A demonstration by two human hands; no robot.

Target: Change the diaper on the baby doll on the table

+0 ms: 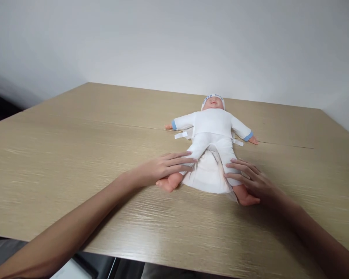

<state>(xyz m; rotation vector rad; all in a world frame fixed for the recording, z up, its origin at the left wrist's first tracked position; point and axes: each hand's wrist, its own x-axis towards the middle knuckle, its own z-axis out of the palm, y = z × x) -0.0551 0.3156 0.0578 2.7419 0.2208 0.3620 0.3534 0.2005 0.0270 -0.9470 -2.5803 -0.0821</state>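
A baby doll (212, 122) in white clothes with blue cuffs and a printed white cap lies on its back, head away from me and arms spread. Beneath its hips and legs an unfolded white diaper (208, 174) is spread, its tabs sticking out on both sides of the waist. My left hand (165, 166) rests with stretched fingers on the doll's leg at the left. On the leg at the right lies my right hand (250, 176), its fingers extended over the trouser. Both bare doll feet show near the diaper's front edge.
The wooden table (75, 155) has a thin seam running across it behind the doll's waist. A pale wall (174, 46) stands behind the far edge. Below the near edge, at the lower left, a dark object with a white surface (72, 269) is partly visible.
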